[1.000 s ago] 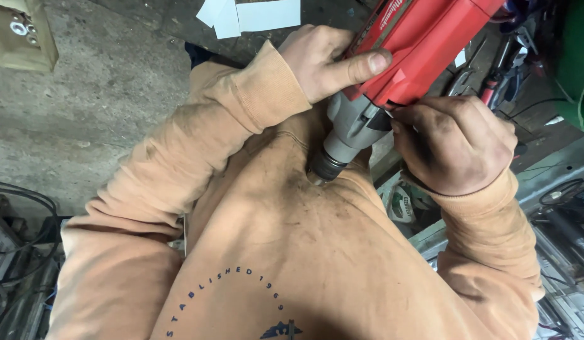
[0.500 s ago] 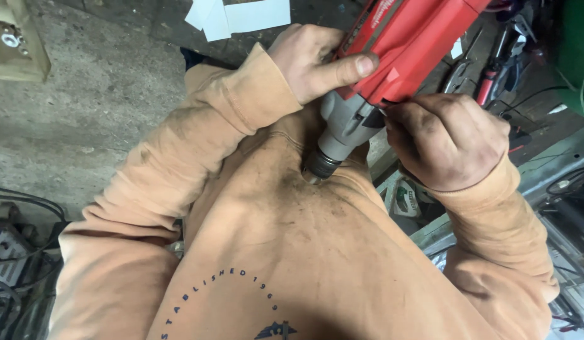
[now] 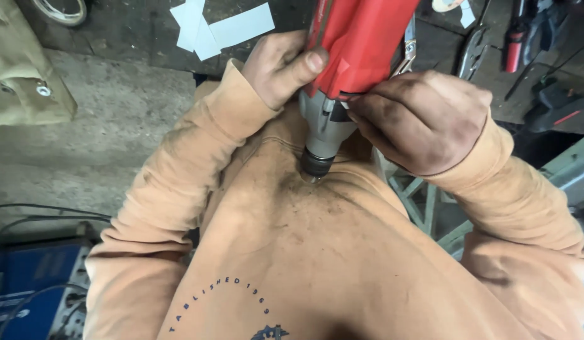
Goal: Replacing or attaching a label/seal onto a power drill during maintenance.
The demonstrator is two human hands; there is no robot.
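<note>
Swung more upright since the earlier picture, the red drill (image 3: 361,44) now points nearly straight back at the person's chest, its grey nose and dark chuck (image 3: 317,162) just touching the orange sweatshirt (image 3: 317,252). The left hand (image 3: 279,66) wraps the red body from the side, thumb laid flat along it, fingers closed on the drill. The right hand (image 3: 424,119) pinches the grey collar behind the chuck, fingers curled tight on it. To do this adjustment well, I judge the trigger should stay untouched, the body held still while only the collar turns, and loose cloth kept off the chuck. White paper scraps (image 3: 223,28) lie on the floor beyond, pliers (image 3: 471,41) to the right.
</note>
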